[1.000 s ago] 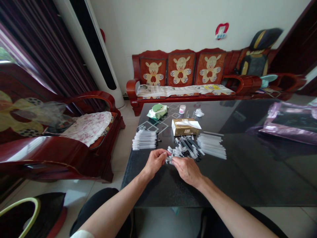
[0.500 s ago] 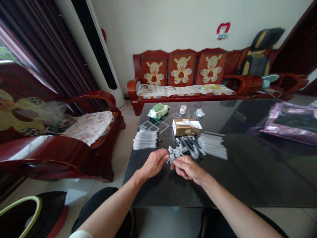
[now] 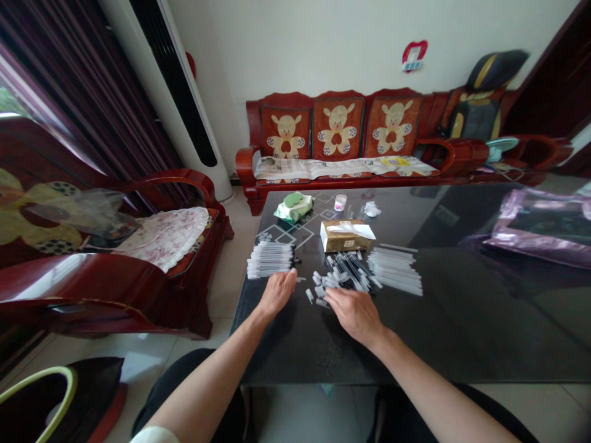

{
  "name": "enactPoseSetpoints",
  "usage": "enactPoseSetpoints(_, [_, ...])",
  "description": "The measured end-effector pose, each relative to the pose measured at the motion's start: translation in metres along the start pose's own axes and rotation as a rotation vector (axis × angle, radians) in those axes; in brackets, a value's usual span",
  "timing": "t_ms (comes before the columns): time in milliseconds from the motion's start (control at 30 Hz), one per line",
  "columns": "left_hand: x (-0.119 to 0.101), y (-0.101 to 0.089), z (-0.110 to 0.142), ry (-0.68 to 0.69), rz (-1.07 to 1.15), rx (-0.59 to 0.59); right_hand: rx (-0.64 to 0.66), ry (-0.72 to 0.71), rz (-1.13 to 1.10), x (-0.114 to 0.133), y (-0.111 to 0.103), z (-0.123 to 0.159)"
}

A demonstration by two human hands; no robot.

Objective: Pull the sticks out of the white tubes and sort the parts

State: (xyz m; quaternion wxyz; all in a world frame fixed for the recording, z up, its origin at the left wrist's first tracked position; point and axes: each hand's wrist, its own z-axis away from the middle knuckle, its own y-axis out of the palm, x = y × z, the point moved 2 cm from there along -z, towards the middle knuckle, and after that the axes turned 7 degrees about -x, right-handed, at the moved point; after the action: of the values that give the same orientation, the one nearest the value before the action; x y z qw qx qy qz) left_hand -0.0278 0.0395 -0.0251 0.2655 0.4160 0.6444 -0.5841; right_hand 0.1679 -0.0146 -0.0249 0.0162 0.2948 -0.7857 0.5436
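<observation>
My left hand (image 3: 277, 291) is beside the front right end of a row of frosted pen barrels with black ends (image 3: 270, 259). Its fingers are closed, and a small whitish piece (image 3: 300, 280) shows at the fingertips; its kind is unclear. My right hand (image 3: 355, 315) lies low over the table, its fingers stretched toward a loose heap of short translucent pen caps (image 3: 319, 290), fingertips touching the nearest ones. Behind that hand lies a pile of black pen refills with pale ends (image 3: 351, 271). To its right is a row of clear, unfilled tubes (image 3: 396, 271).
On the dark glossy table (image 3: 462, 320) stand a gold tissue box (image 3: 346, 241), a green wipes pack (image 3: 294, 210), a small white jar (image 3: 340, 202) and crumpled tissue (image 3: 372, 209). A purple plastic-wrapped package (image 3: 545, 227) lies at the right.
My hands have drawn apart. My left hand moved left to the black-ended barrels, while my right hand turned palm down over the caps. Several caps near it now show separately.
</observation>
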Motion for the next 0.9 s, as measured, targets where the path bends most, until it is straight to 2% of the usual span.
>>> enactPoseSetpoints(100, [0.005, -0.005, -0.003, 0.043, 0.113, 0.0, 0.026, 0.11, -0.15, -0.009, 0.0, -0.002])
enactPoseSetpoints(200, [0.009, 0.002, 0.0, -0.019, 0.26, 0.065, 0.062, 0.176, -0.256, -0.011, -0.001, -0.004])
enactPoseSetpoints(300, [0.011, 0.012, 0.003, -0.067, 0.367, 0.108, 0.065, 0.205, -0.288, -0.007, 0.0, -0.006])
enactPoseSetpoints(433, [0.013, 0.016, 0.005, -0.047, 0.402, 0.118, 0.033, 0.254, -0.256, -0.012, -0.001, -0.008])
enactPoseSetpoints(533, [0.015, 0.016, 0.006, -0.04, 0.381, 0.13, -0.016, 0.286, -0.153, -0.038, -0.009, -0.01])
enactPoseSetpoints(733, [0.018, 0.02, 0.008, -0.046, 0.348, 0.125, -0.186, 0.341, 0.325, -0.126, -0.042, -0.011])
enactPoseSetpoints(800, [0.018, 0.021, 0.009, -0.047, 0.339, 0.13, -0.167, 0.329, 0.449, -0.147, -0.047, -0.009])
enactPoseSetpoints(900, [0.017, 0.02, 0.01, -0.036, 0.325, 0.141, -0.099, 0.313, 0.55, -0.162, -0.045, -0.007])
